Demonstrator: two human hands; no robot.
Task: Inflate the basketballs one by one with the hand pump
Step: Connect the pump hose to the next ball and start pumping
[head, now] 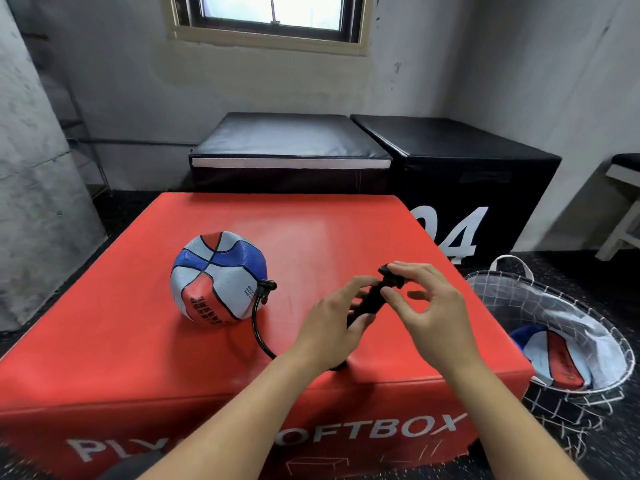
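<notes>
Half-flat basketball (219, 279) sitting left of centre on the red soft box (329, 230); hose (258, 327) plugged in; left hand (337, 327) gripping pump (372, 299) barrel near front edge; right hand (420, 306) pinching its handle.

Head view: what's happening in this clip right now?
A person is working a black hand pump over a red padded box. The left hand grips the pump's barrel, while the right hand holds the handle at its top. A black hose runs from the pump to a partly deflated red, white and blue basketball on the box. Another flat ball of the same colours lies in a white mesh basket on the floor to the right.
</notes>
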